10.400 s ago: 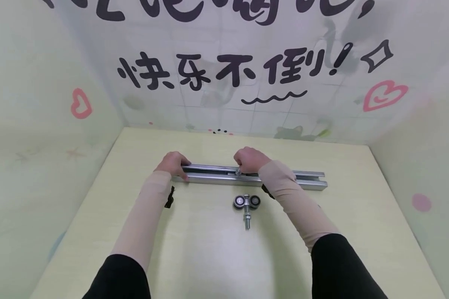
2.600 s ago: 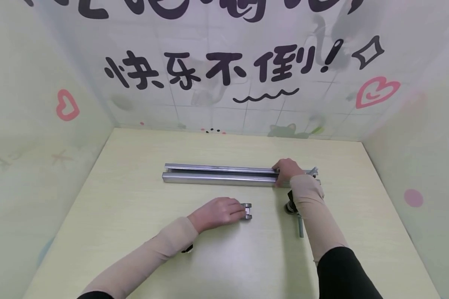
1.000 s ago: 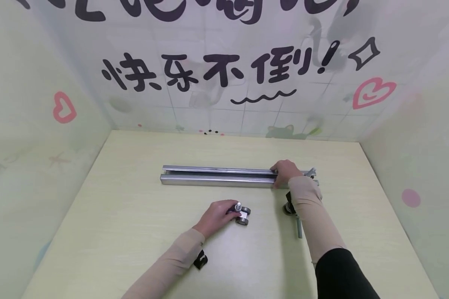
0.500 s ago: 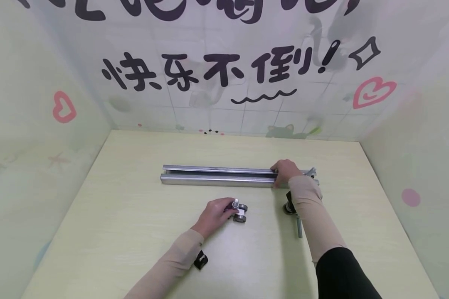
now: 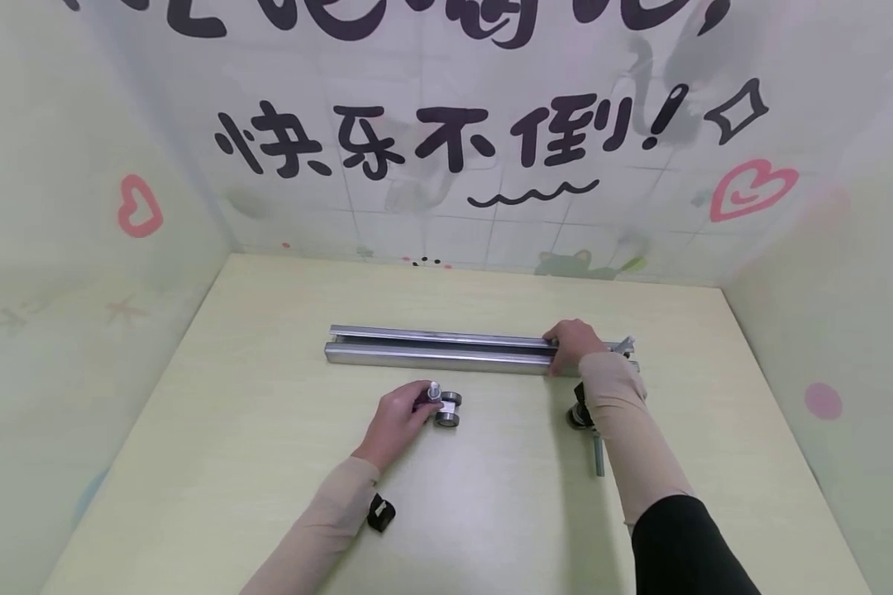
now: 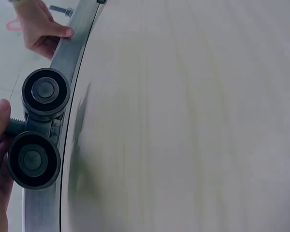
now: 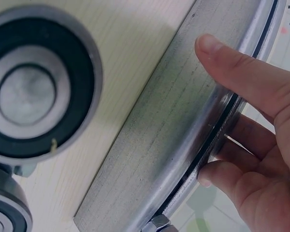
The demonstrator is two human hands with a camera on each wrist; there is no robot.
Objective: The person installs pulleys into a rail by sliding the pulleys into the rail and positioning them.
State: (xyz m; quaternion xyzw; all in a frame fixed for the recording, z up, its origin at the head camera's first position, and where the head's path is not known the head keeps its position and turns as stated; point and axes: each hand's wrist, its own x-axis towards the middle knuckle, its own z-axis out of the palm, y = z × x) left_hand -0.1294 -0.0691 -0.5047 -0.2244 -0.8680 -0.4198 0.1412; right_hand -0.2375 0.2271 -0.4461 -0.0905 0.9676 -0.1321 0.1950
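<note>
My left hand [image 5: 396, 420] pinches the threaded bolt of a roller trolley [image 5: 447, 409] in front of the rail, bolt end up and wheels toward the right. In the left wrist view two black-faced wheels [image 6: 45, 93] show before the rail. My right hand [image 5: 575, 345] grips the metal channel rail [image 5: 432, 357] near its right end, thumb on the near side wall and fingers at the far side. A bolt [image 5: 625, 345] sticks up from the rail's slot beyond that hand; what it joins is hidden. The rail lies slot up.
Another roller trolley [image 5: 599, 456] lies on the pale table [image 5: 268, 463] beside my right wrist, partly covered by it; its wheel [image 7: 26, 94] looms in the right wrist view. Printed walls [image 5: 446, 223] close off the back and both sides.
Earlier my left hand held the rail's left end and my right hand the bolt mid-rail; that bolt now stands at the right end. Lately my left hand moved left with the roller trolley.
</note>
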